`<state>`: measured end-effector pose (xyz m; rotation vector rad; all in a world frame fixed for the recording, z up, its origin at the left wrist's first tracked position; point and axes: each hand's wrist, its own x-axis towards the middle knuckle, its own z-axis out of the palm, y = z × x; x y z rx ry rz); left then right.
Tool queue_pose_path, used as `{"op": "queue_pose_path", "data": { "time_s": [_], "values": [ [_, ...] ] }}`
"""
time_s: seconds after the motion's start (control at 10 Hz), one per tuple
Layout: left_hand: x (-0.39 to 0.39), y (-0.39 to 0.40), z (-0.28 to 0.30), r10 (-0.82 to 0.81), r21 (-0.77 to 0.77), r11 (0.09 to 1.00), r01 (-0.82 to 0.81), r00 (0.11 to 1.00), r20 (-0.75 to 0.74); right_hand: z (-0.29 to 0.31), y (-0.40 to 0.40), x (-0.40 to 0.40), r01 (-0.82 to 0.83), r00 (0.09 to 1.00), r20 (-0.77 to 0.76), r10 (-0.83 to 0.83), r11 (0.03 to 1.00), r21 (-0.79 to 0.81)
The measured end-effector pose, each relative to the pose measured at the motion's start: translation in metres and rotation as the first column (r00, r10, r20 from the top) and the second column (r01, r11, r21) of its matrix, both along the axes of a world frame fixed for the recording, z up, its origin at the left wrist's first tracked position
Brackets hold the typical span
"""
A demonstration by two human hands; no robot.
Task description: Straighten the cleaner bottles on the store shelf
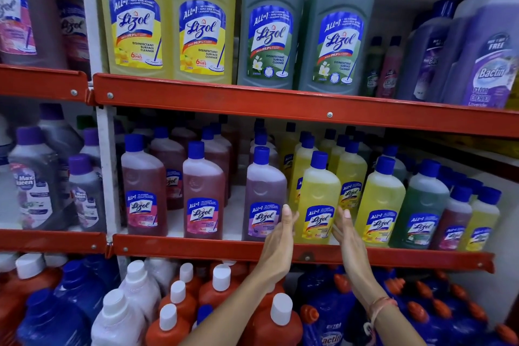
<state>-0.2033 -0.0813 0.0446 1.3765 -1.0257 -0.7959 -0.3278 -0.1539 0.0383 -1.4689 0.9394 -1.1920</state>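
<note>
A yellow cleaner bottle (318, 199) with a blue cap stands upright at the front of the middle shelf (196, 247). My left hand (278, 244) is flat and open at its left side, fingertips between it and a purple-pink bottle (264, 194). At its right side my right hand (346, 233) is open too, fingers at the bottle's lower edge. Whether either hand touches the bottle I cannot tell. More yellow bottles (380, 205), a green bottle (424, 205) and red-pink bottles (202, 191) line the same front row.
Large yellow bottles (168, 17) and green bottles (303, 25) fill the top shelf, with purple floor cleaner (488, 50) to the right. The bottom shelf holds orange, white and blue bottles (174, 309). A white upright post (105, 166) divides off the left bay.
</note>
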Motion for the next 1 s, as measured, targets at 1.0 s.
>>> {"op": "queue_pose_path", "data": {
  "time_s": [1.0],
  "values": [
    [0.005, 0.023, 0.014, -0.025, -0.099, 0.994, 0.044, 0.982, 0.186, 0.007, 0.008, -0.012, 0.088, 0.996, -0.012, -0.089, 0.993, -0.072]
  ]
}}
